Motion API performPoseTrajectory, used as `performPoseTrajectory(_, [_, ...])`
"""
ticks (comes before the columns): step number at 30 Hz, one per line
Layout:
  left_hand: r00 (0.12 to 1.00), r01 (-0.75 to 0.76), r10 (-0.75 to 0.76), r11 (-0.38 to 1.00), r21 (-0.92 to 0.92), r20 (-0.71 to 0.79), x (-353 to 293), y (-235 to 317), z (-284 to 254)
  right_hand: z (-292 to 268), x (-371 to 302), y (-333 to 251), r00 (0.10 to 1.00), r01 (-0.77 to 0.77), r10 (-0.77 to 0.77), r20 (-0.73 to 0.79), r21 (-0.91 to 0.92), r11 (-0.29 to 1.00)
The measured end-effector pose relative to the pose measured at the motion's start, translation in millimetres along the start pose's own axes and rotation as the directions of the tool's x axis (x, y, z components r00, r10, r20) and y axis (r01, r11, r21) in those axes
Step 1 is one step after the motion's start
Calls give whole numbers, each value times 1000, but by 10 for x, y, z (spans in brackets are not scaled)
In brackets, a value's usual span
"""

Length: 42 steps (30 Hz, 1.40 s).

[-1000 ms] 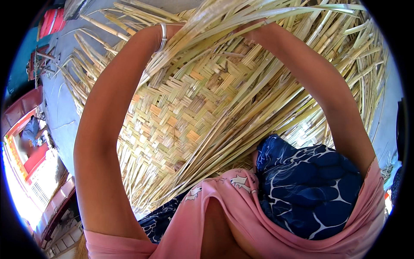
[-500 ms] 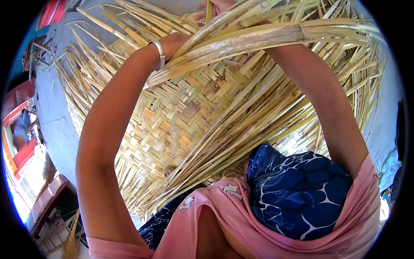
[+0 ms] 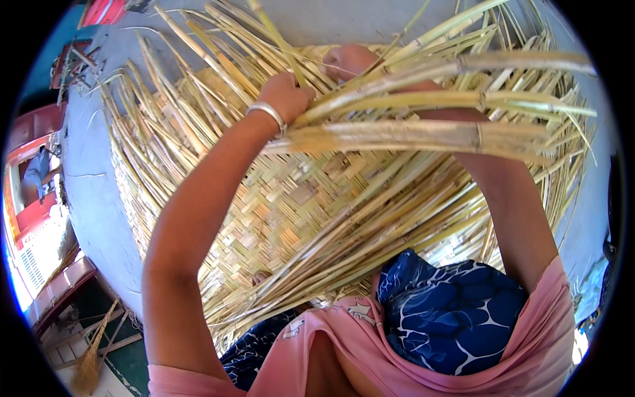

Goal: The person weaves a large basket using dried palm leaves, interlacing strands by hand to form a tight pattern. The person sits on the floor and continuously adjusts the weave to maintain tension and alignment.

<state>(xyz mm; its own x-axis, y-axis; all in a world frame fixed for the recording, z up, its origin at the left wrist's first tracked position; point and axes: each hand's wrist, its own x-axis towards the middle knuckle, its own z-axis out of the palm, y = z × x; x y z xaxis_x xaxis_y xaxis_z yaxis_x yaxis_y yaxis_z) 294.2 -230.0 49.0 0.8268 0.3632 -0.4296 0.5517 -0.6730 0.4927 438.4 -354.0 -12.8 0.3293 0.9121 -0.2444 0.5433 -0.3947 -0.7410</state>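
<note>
In the head view, a person bends over a big woven mat (image 3: 284,205). The mat lies flat on the grey floor (image 3: 96,192), right in front of the person. Its middle has a zigzag weave, and many loose ends (image 3: 162,139) poke out past its far left side.

The left hand (image 3: 288,96) is curled up tight, and it holds some strips (image 3: 423,137) near the far part of the mat. The strips are long, flat and pale yellow. They run from this hand out to the right and pass over the right arm. A thin green stalk (image 3: 276,33) sticks up and away from the left hand. A pale bangle (image 3: 268,114) is around the left wrist.

The right hand (image 3: 352,63) is near the left hand, a bit farther off. Its fingers are bent, but strips cover part of it, so one cannot tell if it holds something.

More loose strips slant across the near right part of the mat, by a knee in blue cloth (image 3: 456,317). The person's top (image 3: 542,331) is pink. A broom (image 3: 89,367) is at the lower left.
</note>
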Motion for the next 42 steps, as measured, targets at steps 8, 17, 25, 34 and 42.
performPoseTrajectory(8, [969, 245, -227, 839, -486, 97, -147, -64, -20, 118, 59, -252, 993, 68, -86, -86, -194, 979])
performPoseTrajectory(17, [925, 373, -329, 700, -609, 189, -217, -8, -31, 201, 172, 24, 970, 170, -201, -134, -215, 962])
performPoseTrajectory(25, [921, 379, -343, 673, -635, 185, -263, -67, -65, 127, 332, -200, 986, 69, -97, -138, -194, 979])
performPoseTrajectory(34, [896, 436, -386, 674, -597, 218, 169, -320, 232, 70, 452, 131, 995, 43, -12, -95, 333, 942])
performPoseTrajectory(42, [975, -130, 141, 989, -72, 173, 422, -217, 246, -27, 109, 16, 996, 58, 14, -93, 724, 688])
